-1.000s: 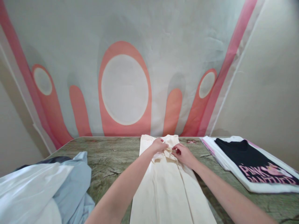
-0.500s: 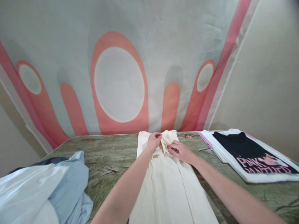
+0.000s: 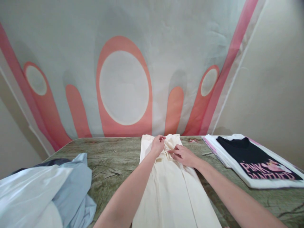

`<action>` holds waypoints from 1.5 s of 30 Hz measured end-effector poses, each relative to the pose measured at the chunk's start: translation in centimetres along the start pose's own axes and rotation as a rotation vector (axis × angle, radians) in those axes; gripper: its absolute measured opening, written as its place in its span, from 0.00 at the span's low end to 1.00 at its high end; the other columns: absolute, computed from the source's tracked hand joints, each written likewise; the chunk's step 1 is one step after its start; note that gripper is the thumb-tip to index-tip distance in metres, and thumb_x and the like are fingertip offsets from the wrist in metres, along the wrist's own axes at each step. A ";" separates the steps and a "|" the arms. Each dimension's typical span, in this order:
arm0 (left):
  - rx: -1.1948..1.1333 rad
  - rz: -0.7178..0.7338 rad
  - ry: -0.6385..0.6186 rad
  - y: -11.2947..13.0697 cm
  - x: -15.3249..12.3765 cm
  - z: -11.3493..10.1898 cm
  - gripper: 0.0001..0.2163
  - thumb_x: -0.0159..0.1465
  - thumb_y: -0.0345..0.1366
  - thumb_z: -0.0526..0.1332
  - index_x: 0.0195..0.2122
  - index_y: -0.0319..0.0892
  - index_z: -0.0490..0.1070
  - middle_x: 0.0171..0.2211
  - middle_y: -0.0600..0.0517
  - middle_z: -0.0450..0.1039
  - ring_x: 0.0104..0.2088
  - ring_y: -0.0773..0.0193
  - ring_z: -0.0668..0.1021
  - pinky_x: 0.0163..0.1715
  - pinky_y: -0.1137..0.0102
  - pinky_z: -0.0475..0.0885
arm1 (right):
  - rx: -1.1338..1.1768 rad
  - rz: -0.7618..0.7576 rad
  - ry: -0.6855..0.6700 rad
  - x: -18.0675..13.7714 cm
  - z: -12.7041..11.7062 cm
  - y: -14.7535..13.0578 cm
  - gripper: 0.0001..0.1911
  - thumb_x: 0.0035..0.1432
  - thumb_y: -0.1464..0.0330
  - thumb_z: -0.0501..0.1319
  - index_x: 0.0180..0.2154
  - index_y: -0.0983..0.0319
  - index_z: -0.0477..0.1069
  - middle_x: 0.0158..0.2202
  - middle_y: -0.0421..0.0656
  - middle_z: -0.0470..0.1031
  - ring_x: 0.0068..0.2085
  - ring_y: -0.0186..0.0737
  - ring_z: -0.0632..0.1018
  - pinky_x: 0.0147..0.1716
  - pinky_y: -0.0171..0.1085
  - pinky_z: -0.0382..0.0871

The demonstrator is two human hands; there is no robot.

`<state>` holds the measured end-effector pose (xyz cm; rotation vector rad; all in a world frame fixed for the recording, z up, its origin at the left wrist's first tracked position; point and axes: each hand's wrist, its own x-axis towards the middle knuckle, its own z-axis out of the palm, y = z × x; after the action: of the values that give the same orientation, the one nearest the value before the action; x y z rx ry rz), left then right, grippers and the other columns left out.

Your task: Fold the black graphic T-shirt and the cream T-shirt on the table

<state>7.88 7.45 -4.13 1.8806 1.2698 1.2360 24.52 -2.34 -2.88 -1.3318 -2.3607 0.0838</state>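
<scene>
A long cream garment (image 3: 175,193) lies lengthwise on the table, its far end bunched into small folds. My left hand (image 3: 157,145) is curled over those folds from the left, its fingers closed on the cloth. From the right, my right hand (image 3: 183,155) meets the same gathered spot, with bent fingers gripping the fabric. The fingertips of both hands are close together, and they partly hide the folds between them. Towards me the garment runs down between my forearms and out of the bottom of the view.
Light blue and white clothes (image 3: 73,190) form a loose heap at the left. On the right is a stack of folded shirts (image 3: 255,183), topped by a black T-shirt (image 3: 237,152) with pink lettering. The wood-patterned table (image 3: 114,152) ends at a wall banner (image 3: 190,38).
My right fingers have shifted slightly left across the gathered cloth. My left hand stays almost in place. The whole view has moved a little.
</scene>
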 end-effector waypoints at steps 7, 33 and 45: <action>0.033 0.050 0.027 0.7 -0.8 -0.1 0.10 0.57 0.23 0.53 0.33 0.40 0.72 0.34 0.50 0.70 0.38 0.65 0.73 0.41 0.70 0.66 | 0.172 0.025 0.097 0.0 0.0 0.4 0.17 0.61 0.61 0.51 0.31 0.60 0.76 0.28 0.42 0.69 0.32 0.36 0.71 0.34 0.35 0.63; -0.070 -0.149 0.202 0.7 -0.6 -0.3 0.07 0.51 0.26 0.55 0.31 0.39 0.70 0.29 0.53 0.70 0.30 0.68 0.73 0.32 0.74 0.68 | -0.012 0.551 0.108 8.8 2.1 12.2 0.10 0.54 0.73 0.52 0.32 0.61 0.72 0.33 0.44 0.75 0.36 0.39 0.73 0.36 0.35 0.63; -0.007 -0.225 0.125 -0.6 -0.3 -0.4 0.07 0.50 0.22 0.56 0.27 0.38 0.70 0.25 0.53 0.72 0.28 0.67 0.74 0.31 0.74 0.67 | -0.150 0.549 0.318 7.2 1.0 7.7 0.19 0.52 0.74 0.53 0.47 0.67 0.65 0.46 0.55 0.65 0.48 0.51 0.68 0.46 0.46 0.60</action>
<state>7.21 7.43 -4.57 1.6246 1.4949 1.2501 27.06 7.92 -3.39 -1.8776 -1.7199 -0.1374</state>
